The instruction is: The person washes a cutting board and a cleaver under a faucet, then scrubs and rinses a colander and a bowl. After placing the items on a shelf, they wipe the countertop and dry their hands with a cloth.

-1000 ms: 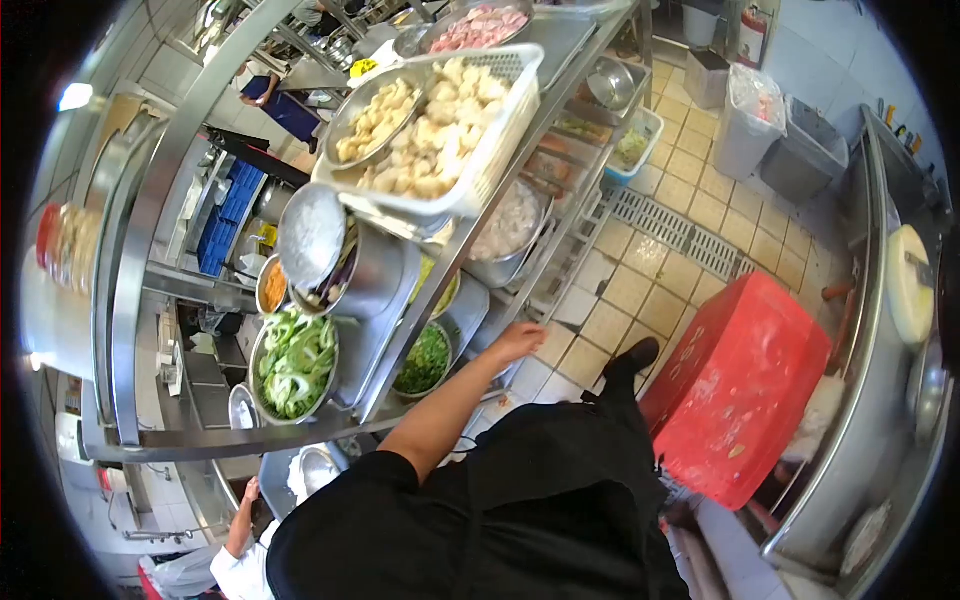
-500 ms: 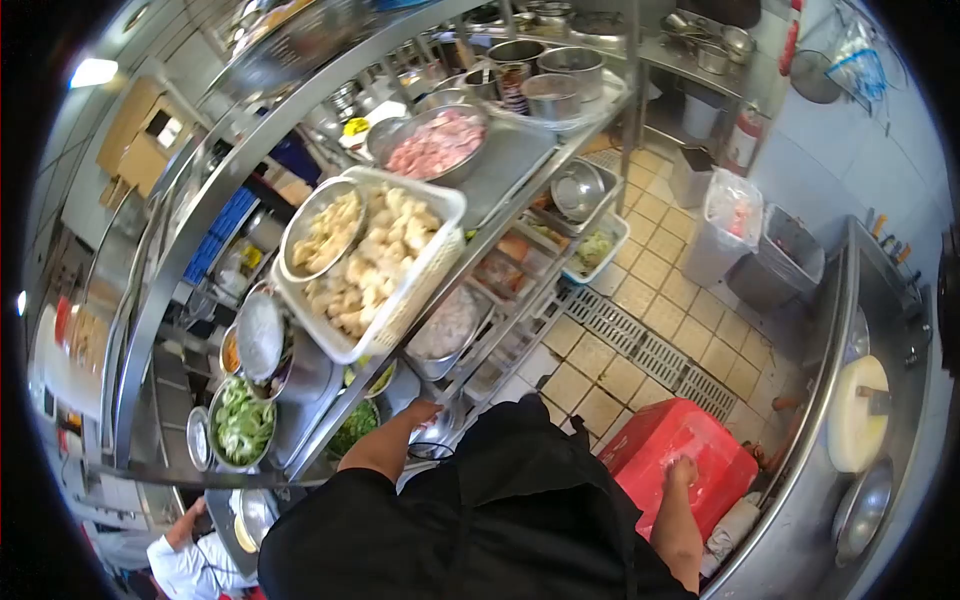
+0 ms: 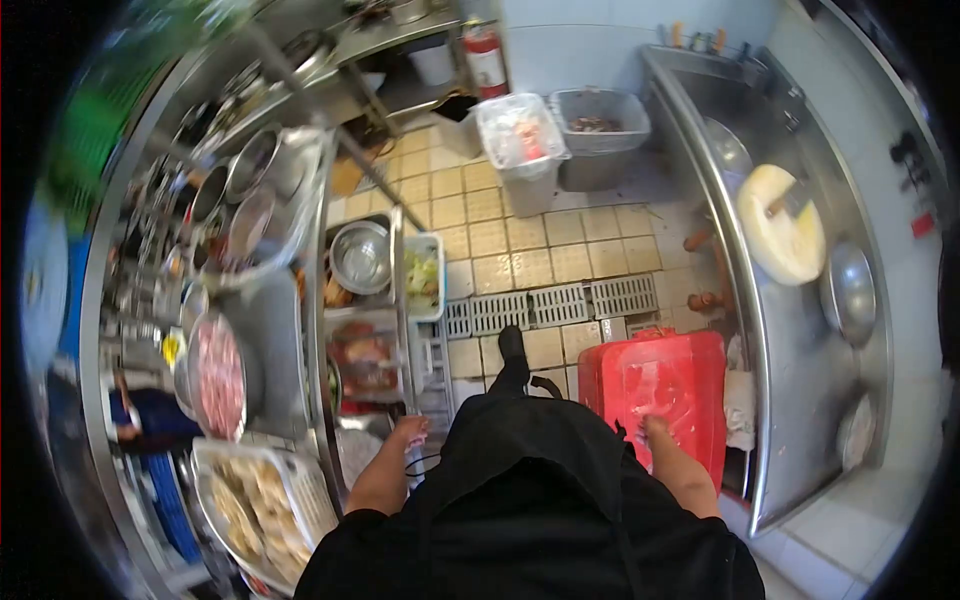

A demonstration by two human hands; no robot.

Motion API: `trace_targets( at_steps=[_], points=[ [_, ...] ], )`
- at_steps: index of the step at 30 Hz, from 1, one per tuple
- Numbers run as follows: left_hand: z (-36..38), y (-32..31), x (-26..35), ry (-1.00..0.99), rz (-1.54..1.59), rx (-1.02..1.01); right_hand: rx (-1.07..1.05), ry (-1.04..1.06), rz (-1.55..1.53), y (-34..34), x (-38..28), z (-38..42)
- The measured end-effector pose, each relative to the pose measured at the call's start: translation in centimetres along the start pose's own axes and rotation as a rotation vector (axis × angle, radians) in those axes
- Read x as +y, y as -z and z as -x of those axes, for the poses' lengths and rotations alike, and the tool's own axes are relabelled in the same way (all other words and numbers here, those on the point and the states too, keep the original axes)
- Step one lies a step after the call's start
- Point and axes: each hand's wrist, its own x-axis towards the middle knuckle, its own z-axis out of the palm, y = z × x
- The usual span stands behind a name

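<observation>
My left hand (image 3: 412, 432) hangs at my side beside the steel shelving rack. It is nearest to a container of pale pieces (image 3: 358, 455) on a lower shelf, and above that one sits a clear tub with reddish contents (image 3: 365, 350). My right hand (image 3: 657, 430) hangs over a large red bin (image 3: 690, 380) with a wet, whitish-smeared lid, overlapping it in this view. Both hands are seen from above and slightly blurred, their fingers mostly hidden. One foot (image 3: 512, 345) in a black shoe is forward on the tiles.
Left, the rack carries a bowl of pink meat (image 3: 218, 380) and a white basket of pale yellowish pieces (image 3: 318, 500). A steel sink counter (image 3: 790, 390) with a round board (image 3: 770, 240) runs along the right. Ahead are a floor drain (image 3: 560, 308) and lined bins (image 3: 525, 175). A person (image 3: 160, 420) stands beyond the rack.
My view has turned right, and my foot has stepped forward. The rack now lies to the left, and the sink counter shows more fully. Both hands still hang low at my sides.
</observation>
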Motion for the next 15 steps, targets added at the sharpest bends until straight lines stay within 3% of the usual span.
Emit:
trace_targets(
  at_steps=[2,4,7,11,13,15],
  points=[
    [-1.4,1.1,5.3,0.023,-0.153,-0.014,0.161,0.002,-0.086,1.5,1.8,1.0],
    [-2.6,2.4,10.9,0.019,-0.289,-0.066,-0.065,-0.038,-0.388,5.4,7.0,-3.3],
    [-4.8,3.4,19.2,-0.132,-0.218,-0.131,0.129,-0.032,-0.481,4.0,8.7,0.7],
    [-10.3,3.3,27.3,-0.146,-0.348,-0.177,0.257,-0.090,-0.641,-1.5,9.9,4.9],
    [-11.1,1.8,31.2,-0.150,-0.464,-0.196,0.327,-0.125,-0.461,-6.2,7.1,8.9],
    [-11.4,-0.1,34.5,-0.194,-0.528,-0.168,0.301,-0.158,-0.495,-9.0,6.8,9.9]
  ],
)
